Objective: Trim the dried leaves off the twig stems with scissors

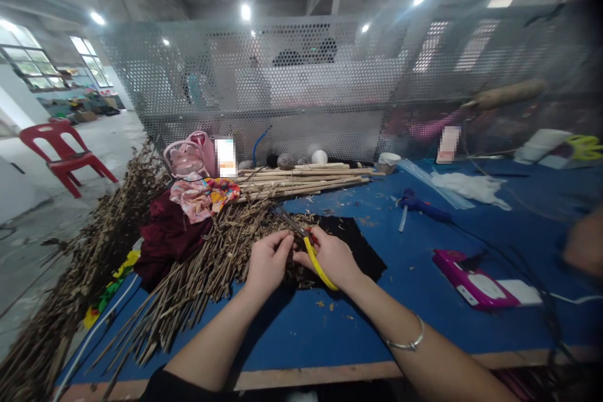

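Note:
My right hand (335,257) is wrapped round a pair of scissors (316,266) with a yellow handle loop. Their dark blades point up and to the left, over the dried plant stalks. Close beside it, my left hand (268,262) is closed, thumb and forefinger pinched together; whatever lies between them is too small to make out. Under and around both hands are brown dried stalks with withered leaves (226,245), their bare ends fanned toward the lower left. A black cloth (360,248) lies partly beneath the leaf bits, right of my hands.
Pale wooden sticks (301,183) lie behind the stalks on the blue table (301,333). A blue glue gun (424,206), a magenta device (475,282) and cables are on the right. A perforated metal screen (301,94) stands behind. Another person's blurred hand (586,242) shows at the right edge.

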`<state>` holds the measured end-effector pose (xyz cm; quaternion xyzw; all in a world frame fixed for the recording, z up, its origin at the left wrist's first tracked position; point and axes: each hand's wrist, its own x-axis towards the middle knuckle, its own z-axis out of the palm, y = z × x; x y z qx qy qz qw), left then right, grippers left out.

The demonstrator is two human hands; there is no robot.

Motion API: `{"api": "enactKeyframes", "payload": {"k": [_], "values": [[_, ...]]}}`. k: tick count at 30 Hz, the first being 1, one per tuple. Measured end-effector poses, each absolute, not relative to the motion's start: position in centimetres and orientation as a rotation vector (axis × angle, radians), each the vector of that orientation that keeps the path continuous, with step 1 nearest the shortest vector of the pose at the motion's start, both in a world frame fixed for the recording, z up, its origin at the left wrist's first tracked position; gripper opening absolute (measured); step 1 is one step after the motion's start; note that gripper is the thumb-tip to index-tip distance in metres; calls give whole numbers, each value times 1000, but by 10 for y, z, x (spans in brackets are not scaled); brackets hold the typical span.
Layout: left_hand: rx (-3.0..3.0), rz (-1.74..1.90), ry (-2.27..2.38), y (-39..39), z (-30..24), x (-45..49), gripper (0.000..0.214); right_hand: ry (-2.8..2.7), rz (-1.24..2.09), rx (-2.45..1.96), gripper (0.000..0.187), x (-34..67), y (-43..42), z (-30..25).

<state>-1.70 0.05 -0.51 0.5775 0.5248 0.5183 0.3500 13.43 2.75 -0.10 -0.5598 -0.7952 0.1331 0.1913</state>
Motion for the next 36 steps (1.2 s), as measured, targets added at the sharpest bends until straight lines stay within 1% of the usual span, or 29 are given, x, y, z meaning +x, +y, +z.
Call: {"api": "enactKeyframes", "payload": {"k": [3, 6, 11, 18, 24, 31, 36], "values": [[1497, 1341, 1345, 1, -4, -17, 27, -2247, 433, -1526, 52, 134, 27, -1], [1477, 1339, 1336, 1, -3, -17, 27, -2256, 447, -1437, 56, 135, 28, -2], [1512, 1322, 1360, 0, -2, -15, 27, -2253, 398, -1387, 54, 135, 30, -4], [1517, 1323, 1340, -2, -2, -12, 29, -2213, 417, -1370, 54, 132, 27, -7], [1509, 1350, 1320, -3, -4, -12, 28, -2186, 514, -1424, 52, 131, 22, -8], [1497, 1311, 1327, -3, -4, -11, 28, -2134, 520, -1450, 48, 132, 22, -3], [1491, 1280, 1325, -2, -5, -12, 29, -2141, 482, -1493, 50, 132, 24, -3]]}}
